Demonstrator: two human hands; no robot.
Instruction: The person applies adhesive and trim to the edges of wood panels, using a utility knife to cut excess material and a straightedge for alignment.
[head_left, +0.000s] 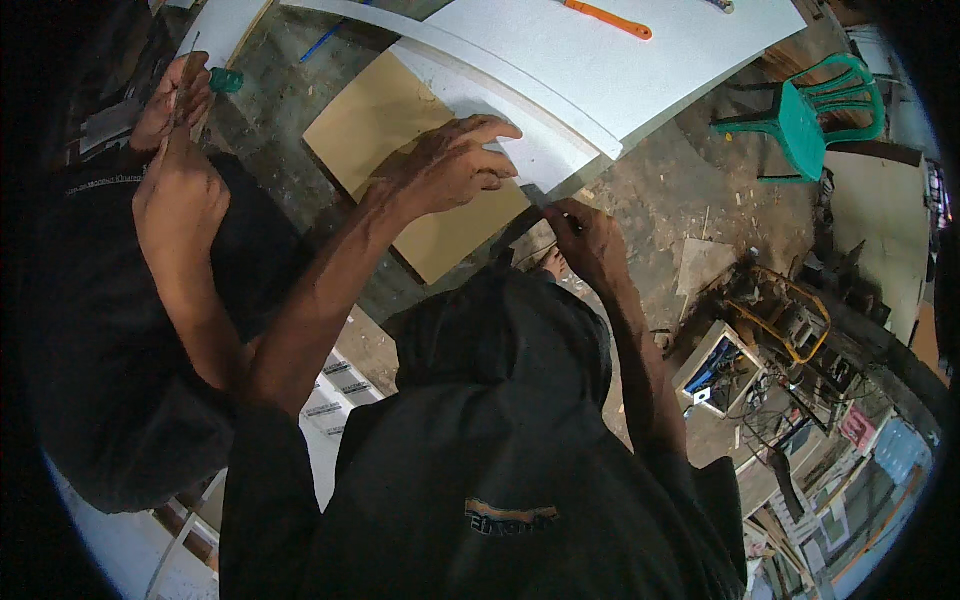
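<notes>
My left hand [455, 165] reaches over a tan board [365, 120], its fingers stretched out and bent a little at the edge of a white sheet [555, 155] that lies partly over the board. To the right, my right hand [592, 243] is closed at the table edge, by the sheet's near corner. A thin grey flat piece [535, 196] sticks out from its fingertips; its kind is too small to tell. A long narrow white strip [480, 50] crosses the sheet beyond both hands.
A larger white panel [620, 60] carries an orange-handled tool [610, 18]. At the left, another person's hands [180, 190] hold a thin tool near a small green object [226, 80]. A green plastic chair [800, 125] and a wooden box of tools [718, 370] stand at the right.
</notes>
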